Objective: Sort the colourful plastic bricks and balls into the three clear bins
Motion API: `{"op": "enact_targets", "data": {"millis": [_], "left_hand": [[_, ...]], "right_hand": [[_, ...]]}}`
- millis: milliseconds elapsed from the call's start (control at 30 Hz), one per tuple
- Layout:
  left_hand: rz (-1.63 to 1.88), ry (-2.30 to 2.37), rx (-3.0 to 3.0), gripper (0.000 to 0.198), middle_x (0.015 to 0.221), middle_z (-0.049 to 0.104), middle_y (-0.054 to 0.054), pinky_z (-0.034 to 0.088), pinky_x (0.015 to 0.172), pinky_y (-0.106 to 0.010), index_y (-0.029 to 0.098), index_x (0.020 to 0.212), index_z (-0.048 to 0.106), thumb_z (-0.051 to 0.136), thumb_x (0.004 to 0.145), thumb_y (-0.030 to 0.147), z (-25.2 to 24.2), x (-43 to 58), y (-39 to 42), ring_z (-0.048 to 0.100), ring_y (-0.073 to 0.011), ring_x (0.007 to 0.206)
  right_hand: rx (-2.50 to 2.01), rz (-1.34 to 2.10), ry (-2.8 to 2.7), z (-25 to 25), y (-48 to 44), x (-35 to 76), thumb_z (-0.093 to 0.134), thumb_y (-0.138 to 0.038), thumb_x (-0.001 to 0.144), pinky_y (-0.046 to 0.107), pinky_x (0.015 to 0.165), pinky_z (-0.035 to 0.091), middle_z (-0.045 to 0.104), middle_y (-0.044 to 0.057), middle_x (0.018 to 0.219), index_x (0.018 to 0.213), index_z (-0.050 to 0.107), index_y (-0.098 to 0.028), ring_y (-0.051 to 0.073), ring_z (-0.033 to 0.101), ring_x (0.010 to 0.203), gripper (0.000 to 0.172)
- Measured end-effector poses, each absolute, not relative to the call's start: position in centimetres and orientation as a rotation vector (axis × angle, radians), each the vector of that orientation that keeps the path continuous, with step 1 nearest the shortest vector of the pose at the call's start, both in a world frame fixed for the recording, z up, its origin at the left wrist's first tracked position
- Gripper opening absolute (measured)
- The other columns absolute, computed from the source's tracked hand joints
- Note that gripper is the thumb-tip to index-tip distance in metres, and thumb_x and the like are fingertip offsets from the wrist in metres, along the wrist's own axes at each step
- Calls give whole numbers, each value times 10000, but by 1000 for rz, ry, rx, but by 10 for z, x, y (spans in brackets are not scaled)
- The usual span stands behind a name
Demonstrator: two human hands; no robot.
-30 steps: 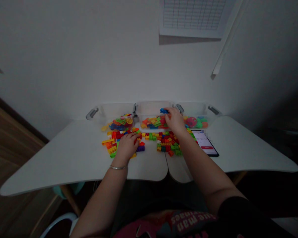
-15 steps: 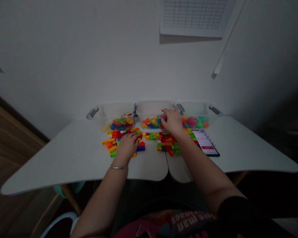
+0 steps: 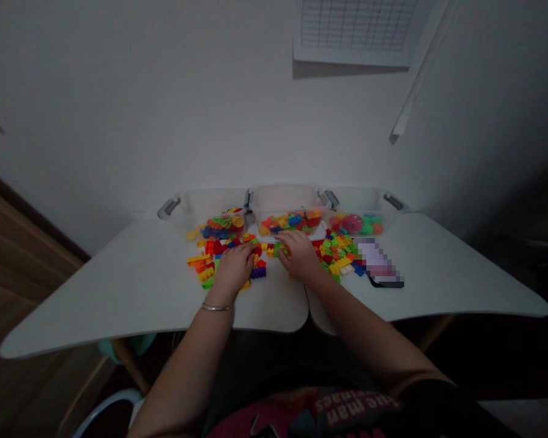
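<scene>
My left hand [image 3: 234,266] lies over the left pile of plastic building bricks. Its fingers are stretched forward and rest on the bricks, the fingertips beside a red one. A purple brick [image 3: 258,273] sits just right of it. Above the middle of the bricks is my right hand [image 3: 298,255], fingers and thumb apart, with no held brick visible. Small yellow and green bricks show under its fingertips. To its right spreads another pile of bricks [image 3: 340,248], mostly green and yellow. Bricks beneath both palms are hidden.
Along the wall stand three clear bins: the left bin [image 3: 210,201], the middle bin [image 3: 285,198] and the right bin [image 3: 358,198], each with colourful toy pieces inside. A phone [image 3: 383,267] lies right of the bricks on the white table [image 3: 119,286]. A seam divides the tabletop near the middle.
My right hand has come back from the middle bin, down and left to the bricks on the table. My left hand stays nearly where it was.
</scene>
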State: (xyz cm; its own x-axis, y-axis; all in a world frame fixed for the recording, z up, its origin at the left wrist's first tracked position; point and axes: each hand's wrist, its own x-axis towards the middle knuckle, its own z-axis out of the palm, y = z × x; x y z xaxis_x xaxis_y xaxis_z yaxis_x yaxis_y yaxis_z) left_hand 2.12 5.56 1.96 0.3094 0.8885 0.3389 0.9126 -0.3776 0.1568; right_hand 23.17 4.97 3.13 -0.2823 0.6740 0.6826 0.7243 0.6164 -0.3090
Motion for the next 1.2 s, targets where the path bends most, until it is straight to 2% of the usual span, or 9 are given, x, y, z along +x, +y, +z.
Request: {"op": "enact_targets", "data": {"millis": [200, 333, 500, 667, 800, 1000, 1200], "left_hand": [[-584, -1794, -2458, 391, 1239, 692, -102, 463, 1021, -391, 167, 1290, 609, 417, 952, 207, 22, 23, 53, 647, -254, 1127], [-588, -1787, -2452, 367, 1221, 701, -99, 463, 1017, -398, 175, 1259, 630, 444, 950, 236, 23, 23, 53, 649, -261, 1117], [-649, -1805, -2486, 352, 1210, 712, -78, 461, 1019, -375, 211, 1220, 662, 451, 939, 195, 22, 22, 53, 651, -231, 1121], [-623, -1730, -2572, 394, 1189, 722, -57, 439, 1046, -401, 256, 1221, 667, 470, 903, 130, 21, 19, 54, 648, -228, 1121], [-706, -1699, -2581, 418, 1194, 714, -77, 458, 1034, -364, 220, 1253, 646, 442, 903, 113, 21, 20, 56, 642, -206, 1106], [-717, -1728, -2310, 380, 1301, 652, -124, 382, 1118, -446, 147, 1238, 636, 429, 922, 193, 20, 24, 54, 529, -267, 1252], [-658, -1769, -2219, 461, 1435, 548, -147, 346, 1132, -494, 123, 1336, 573, 455, 909, 248, 16, 26, 53, 447, -323, 1337]], "right_hand": [[-1038, -13, -2294, 12, 38, 219, 586, -190, 884, 432, 1001, 437, 709, 77, 1156, 1141, 694, -203, 244, 594, 1091, 279], [-1020, -57, -2342, 5, 34, 216, 537, -152, 914, 430, 997, 439, 714, 92, 1153, 1154, 695, -174, 241, 593, 1085, 288], [-1070, -71, -2338, 6, 31, 216, 524, -153, 918, 430, 1008, 436, 719, 102, 1130, 1169, 692, -160, 242, 596, 1070, 302], [-1149, -57, -2290, 7, 30, 216, 531, -147, 902, 439, 1056, 416, 678, 113, 1247, 1262, 647, -168, 240, 569, 1151, 379], [-1175, -70, -2291, 2, 34, 215, 522, -131, 899, 454, 1101, 393, 627, 94, 1358, 1333, 603, -153, 260, 528, 1236, 441], [-1191, -105, -2323, -6, 41, 214, 475, -106, 920, 501, 1121, 374, 589, 66, 1411, 1393, 552, -182, 281, 476, 1309, 486], [-1184, -107, -2332, -3, 41, 215, 507, -126, 918, 447, 1093, 404, 673, 94, 1266, 1310, 622, -177, 256, 535, 1220, 412]]}}
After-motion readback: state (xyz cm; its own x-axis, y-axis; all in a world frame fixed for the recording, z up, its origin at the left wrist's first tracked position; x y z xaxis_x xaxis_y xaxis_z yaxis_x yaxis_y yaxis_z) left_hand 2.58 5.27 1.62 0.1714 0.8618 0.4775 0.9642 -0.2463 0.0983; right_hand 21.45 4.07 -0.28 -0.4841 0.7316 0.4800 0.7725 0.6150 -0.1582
